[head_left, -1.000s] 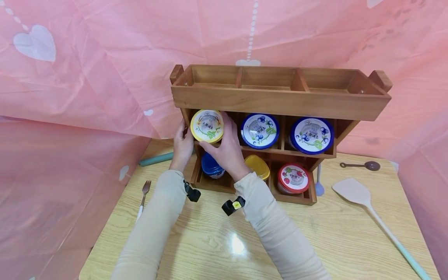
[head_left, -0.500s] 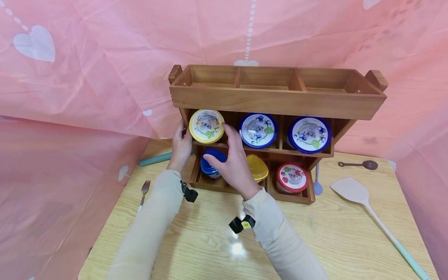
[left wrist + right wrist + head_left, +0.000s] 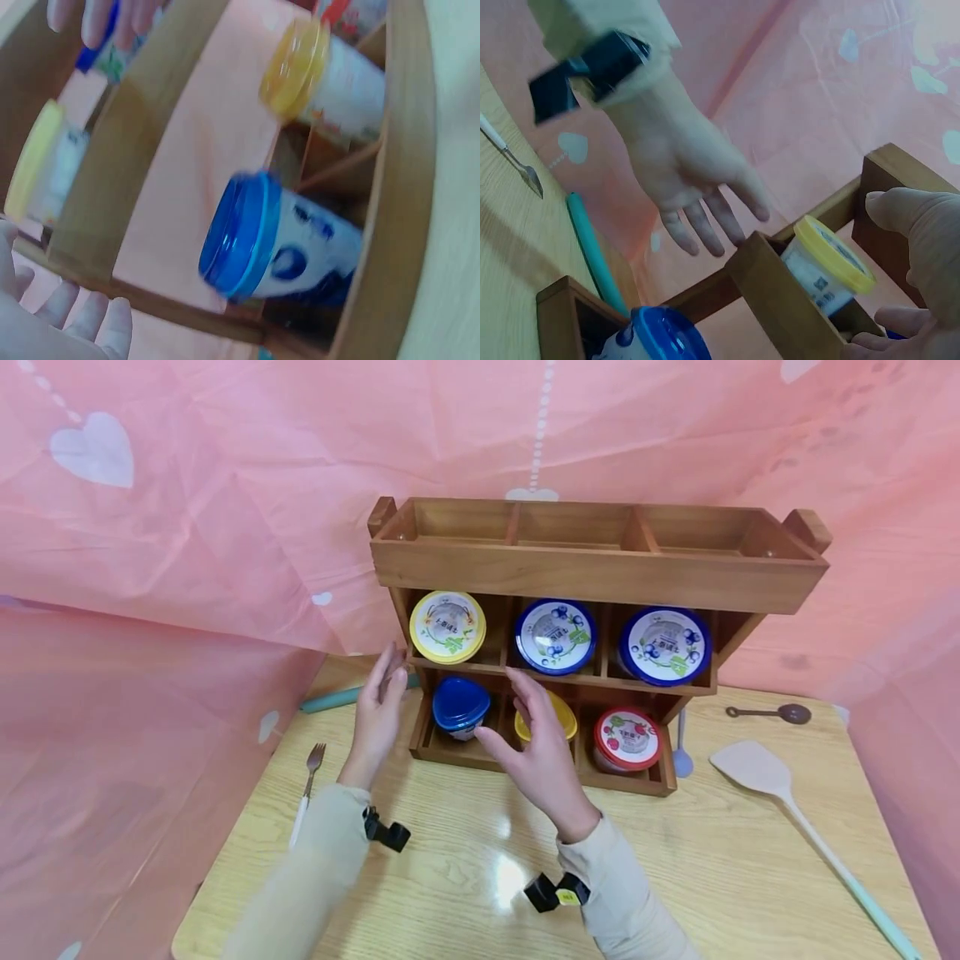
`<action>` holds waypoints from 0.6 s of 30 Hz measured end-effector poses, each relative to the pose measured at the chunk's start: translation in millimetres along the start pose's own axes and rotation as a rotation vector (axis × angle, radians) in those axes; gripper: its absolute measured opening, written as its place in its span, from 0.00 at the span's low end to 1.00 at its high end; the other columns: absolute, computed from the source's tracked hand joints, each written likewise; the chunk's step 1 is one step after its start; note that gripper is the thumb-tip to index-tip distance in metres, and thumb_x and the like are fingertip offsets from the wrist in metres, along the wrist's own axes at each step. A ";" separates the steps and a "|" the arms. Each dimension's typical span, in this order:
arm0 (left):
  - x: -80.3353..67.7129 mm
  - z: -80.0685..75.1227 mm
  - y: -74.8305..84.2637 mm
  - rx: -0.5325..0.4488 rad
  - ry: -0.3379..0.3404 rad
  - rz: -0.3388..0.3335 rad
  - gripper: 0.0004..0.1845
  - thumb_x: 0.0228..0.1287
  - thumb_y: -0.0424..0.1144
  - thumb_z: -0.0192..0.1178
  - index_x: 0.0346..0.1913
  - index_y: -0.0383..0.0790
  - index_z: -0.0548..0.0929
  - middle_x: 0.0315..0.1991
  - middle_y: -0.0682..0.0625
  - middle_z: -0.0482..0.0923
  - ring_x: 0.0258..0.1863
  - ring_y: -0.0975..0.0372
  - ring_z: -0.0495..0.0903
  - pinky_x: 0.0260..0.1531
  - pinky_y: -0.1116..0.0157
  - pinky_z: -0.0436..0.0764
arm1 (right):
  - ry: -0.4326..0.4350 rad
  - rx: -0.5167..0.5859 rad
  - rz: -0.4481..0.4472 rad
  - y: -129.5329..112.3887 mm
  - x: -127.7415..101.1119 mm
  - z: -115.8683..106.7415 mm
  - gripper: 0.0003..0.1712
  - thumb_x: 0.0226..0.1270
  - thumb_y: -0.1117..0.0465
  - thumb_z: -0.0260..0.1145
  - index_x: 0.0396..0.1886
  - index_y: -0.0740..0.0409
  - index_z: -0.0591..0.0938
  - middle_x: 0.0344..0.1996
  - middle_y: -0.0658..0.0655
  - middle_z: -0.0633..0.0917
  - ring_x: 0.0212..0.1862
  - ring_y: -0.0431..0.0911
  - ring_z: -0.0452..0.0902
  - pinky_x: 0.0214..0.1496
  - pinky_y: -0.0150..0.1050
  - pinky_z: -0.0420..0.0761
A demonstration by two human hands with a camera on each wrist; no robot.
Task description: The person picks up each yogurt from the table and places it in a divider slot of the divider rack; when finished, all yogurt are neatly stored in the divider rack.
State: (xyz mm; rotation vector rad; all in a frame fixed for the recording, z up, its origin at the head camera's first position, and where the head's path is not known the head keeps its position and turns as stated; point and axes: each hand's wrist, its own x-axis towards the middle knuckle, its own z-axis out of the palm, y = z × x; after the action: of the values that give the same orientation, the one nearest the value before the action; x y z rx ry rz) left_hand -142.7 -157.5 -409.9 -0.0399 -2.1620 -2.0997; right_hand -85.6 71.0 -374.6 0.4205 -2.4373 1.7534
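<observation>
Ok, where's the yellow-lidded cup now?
Head view: yellow-lidded cup sits in the wooden rack's middle-shelf left compartment, beside a blue-lidded cup, above both hands.

A left hand (image 3: 686, 180) with straight fingers hangs near a yellow-lidded cup (image 3: 826, 266) in the wooden rack (image 3: 780, 300).

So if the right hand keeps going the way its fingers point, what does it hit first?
Probably the yellow-lidded cup in the rack's lower middle compartment: the right hand is open in front of it, fingers aimed up and inward. Depth is unclear from the head view.
</observation>
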 end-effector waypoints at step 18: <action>-87.0 38.8 -8.8 -0.147 -0.174 -0.121 0.24 0.80 0.42 0.44 0.75 0.49 0.62 0.73 0.42 0.65 0.71 0.52 0.67 0.60 0.56 0.78 | 0.000 -0.089 0.164 30.6 -54.6 -22.7 0.40 0.69 0.53 0.67 0.76 0.49 0.61 0.74 0.52 0.64 0.75 0.51 0.59 0.74 0.56 0.63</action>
State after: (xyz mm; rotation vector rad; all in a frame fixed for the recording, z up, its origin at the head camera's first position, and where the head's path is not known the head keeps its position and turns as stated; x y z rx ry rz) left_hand -60.2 -112.9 -429.2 -0.1126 -2.1471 -2.4044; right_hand -43.8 110.1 -408.6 0.2173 -2.6046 1.6935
